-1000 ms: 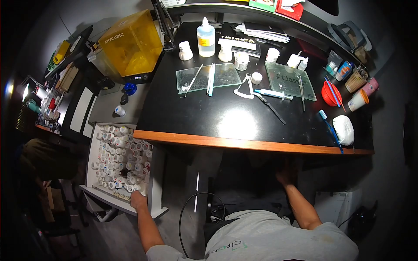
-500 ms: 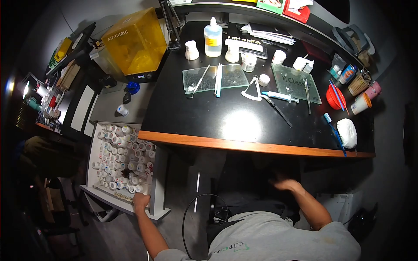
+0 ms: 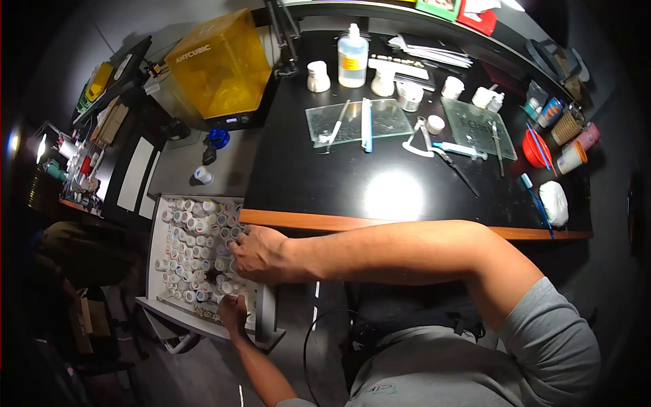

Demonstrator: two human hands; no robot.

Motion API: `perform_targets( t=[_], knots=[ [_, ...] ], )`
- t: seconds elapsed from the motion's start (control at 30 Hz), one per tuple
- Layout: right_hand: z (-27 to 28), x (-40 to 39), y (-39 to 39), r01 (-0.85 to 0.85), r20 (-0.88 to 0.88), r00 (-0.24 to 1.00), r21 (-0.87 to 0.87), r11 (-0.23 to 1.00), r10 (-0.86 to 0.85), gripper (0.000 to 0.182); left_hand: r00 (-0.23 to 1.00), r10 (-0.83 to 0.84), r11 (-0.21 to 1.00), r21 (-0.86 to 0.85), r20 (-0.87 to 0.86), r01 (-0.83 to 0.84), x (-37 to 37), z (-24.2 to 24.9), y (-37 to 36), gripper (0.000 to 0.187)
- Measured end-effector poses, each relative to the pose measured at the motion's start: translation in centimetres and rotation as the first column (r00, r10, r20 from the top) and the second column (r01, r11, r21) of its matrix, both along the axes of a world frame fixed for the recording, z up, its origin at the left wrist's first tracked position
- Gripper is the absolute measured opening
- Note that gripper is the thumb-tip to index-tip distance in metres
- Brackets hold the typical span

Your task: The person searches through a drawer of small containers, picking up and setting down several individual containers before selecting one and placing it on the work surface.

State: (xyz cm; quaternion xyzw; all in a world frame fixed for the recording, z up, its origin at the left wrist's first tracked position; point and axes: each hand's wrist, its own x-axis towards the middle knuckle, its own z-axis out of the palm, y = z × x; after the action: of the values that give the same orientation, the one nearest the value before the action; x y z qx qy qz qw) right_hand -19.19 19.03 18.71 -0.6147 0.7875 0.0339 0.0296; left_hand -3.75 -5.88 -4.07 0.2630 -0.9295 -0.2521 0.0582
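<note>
1. The right hand (image 3: 261, 254) reaches across, fingers loosely spread over the small jars (image 3: 193, 237) in the open drawer (image 3: 154, 268).
2. The left hand (image 3: 234, 312) grips the drawer's front edge.

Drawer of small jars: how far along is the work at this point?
Done: the drawer stands pulled open, its rows of small jars exposed. In hand: the left hand rests on the drawer's front edge, while the right hand reaches across, fingers among the jars at the right side. Left: no jar is clearly lifted out, and the glass slab on the black desk sits apart from both hands.
</note>
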Motion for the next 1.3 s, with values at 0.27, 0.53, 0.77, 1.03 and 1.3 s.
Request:
perform_targets(
  t=[0.27, 0.53, 0.77, 1.03, 1.3],
  knots=[
    [-5.5, -2.2, -3.4, -0.15, 0.23, 0.969, 0.25, 0.957, 0.092, 0.02, 0.972, 0.177, 0.952, -0.224, -0.156, -0.21, -4.1, -2.7, -14.8, 0.025],
    [-2.5, -2.6, -2.4, -0.136, -0.202, 0.97, 0.009, 0.991, 0.135, 0.024, 0.991, 0.13, 0.955, -0.275, 0.037, -0.115, -11.5, -6.2, -25.9, 0.044],
    [-3.4, -2.0, -3.0, -0.095, 0.051, 0.995, 0.187, 0.978, 0.087, 0.024, 0.858, 0.367, 0.904, -0.354, 0.358, -0.239, -14.9, -1.3, -21.7, 0.04],
    [-4.0, -1.7, -3.1, -0.084, -0.033, 0.996, 0.112, 0.99, 0.088, 0.022, 0.885, 0.245, 0.938, -0.327, 0.396, -0.114, -15.2, -1.2, -24.4, 0.044],
    [-4.3, -1.4, -3.0, -0.045, 0.057, 0.998, 0.092, 0.995, 0.04, 0.023, 0.953, 0.166, 0.934, -0.35, 0.253, -0.07, -13.5, -3.4, -26.0, 0.045]
  ],
)
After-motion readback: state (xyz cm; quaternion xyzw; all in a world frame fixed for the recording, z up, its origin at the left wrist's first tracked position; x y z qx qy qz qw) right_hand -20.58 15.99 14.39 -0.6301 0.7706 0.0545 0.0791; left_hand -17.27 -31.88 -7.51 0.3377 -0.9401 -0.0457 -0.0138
